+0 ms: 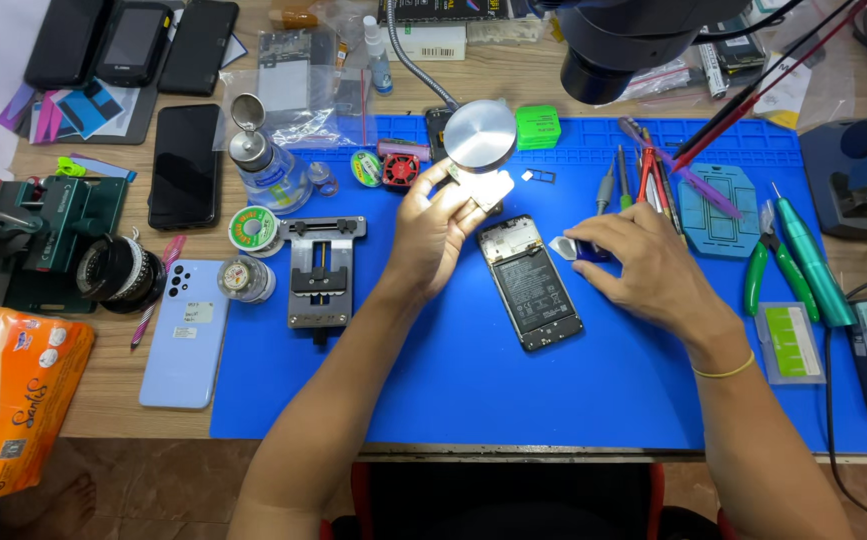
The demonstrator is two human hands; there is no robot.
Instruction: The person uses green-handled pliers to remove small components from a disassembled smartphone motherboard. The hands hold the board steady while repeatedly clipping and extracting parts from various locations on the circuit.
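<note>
Head view of a repair bench. An opened phone (530, 283), back cover off and battery exposed, lies flat on the blue work mat (473, 390) between the two hands. Its long axis runs from upper left to lower right, the camera end pointing away from the person and slightly left, the bottom end toward the near edge of the mat.

The left hand (435, 232) is raised above the mat just left of the phone's top end, fingers pinched on a small pale flat part (490, 188), which is lit from above by the round lamp head (479, 135) on a flexible neck. The part's exact kind cannot be told in the glare.

The right hand (643, 265) rests on the mat just right of the phone, fingers closed on a small pick with a pale tip and blue body (568, 247); the tip points left toward the phone's upper right edge, near it, though contact cannot be confirmed.

A metal clamp holder (321, 270) lies on the mat left of the left forearm. A light blue phone (186, 335) lies face down on the wooden table beyond the mat's left edge. Green-handled pliers (753, 275) and a row of hand tools (643, 180) lie to the right of the right hand.
</note>
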